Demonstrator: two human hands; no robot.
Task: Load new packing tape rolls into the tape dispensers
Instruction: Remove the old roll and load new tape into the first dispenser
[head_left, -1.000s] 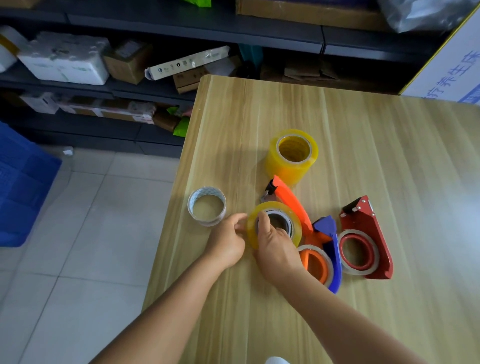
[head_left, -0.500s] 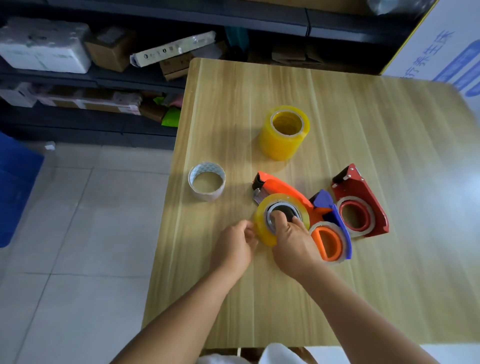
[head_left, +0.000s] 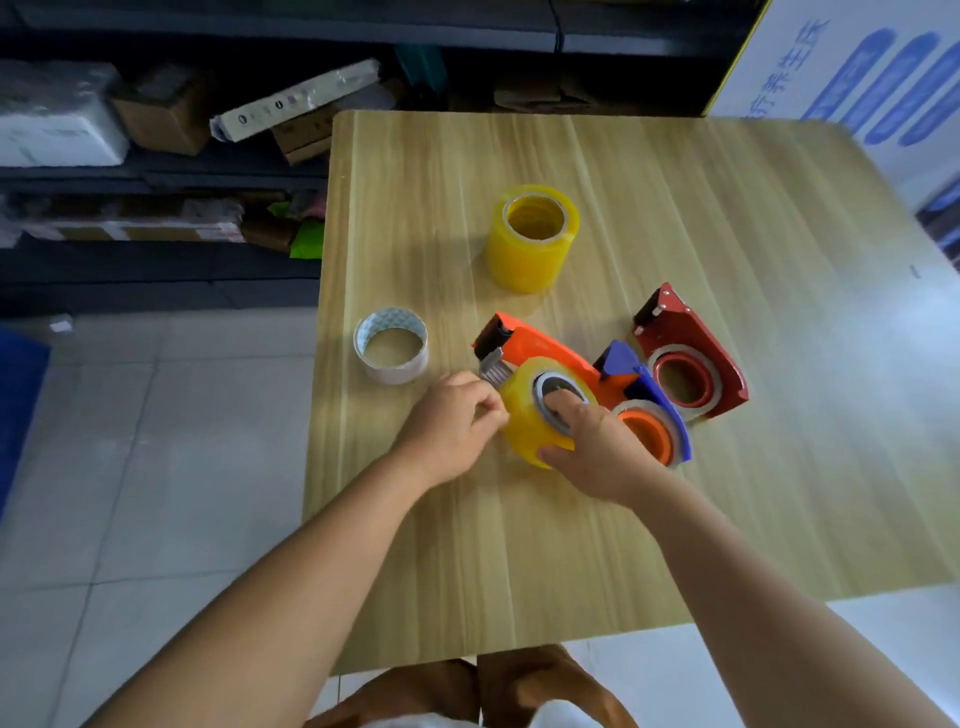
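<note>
Head view. A yellow tape roll (head_left: 535, 415) sits on the hub of the orange dispenser (head_left: 540, 345), near the table's (head_left: 675, 519) left edge. The right hand (head_left: 597, 447) grips the roll, thumb under its near rim and a fingertip pressed into the core; the left hand (head_left: 457, 423) is pinched closed at the roll's 9 o'clock side, apparently on the loose tape end (the end itself is too thin to make out).

Orientation: the dispenser's long axis runs from 10 o'clock, where its cutter head (head_left: 491, 353) points, back toward 4 o'clock; the roll's core faces up and toward the viewer.

Likely risks: the free end may stick back onto the roll or fold on itself if the pinch slackens; the roll may be seated adhesive-side wrong; the serrated blade lies just beside the left fingers.

At 12 o'clock stand spare yellow rolls (head_left: 532, 236); at 9 o'clock a white roll (head_left: 390, 345); at 3 o'clock the blue dispenser (head_left: 649, 405) and red dispenser (head_left: 685, 353).
</note>
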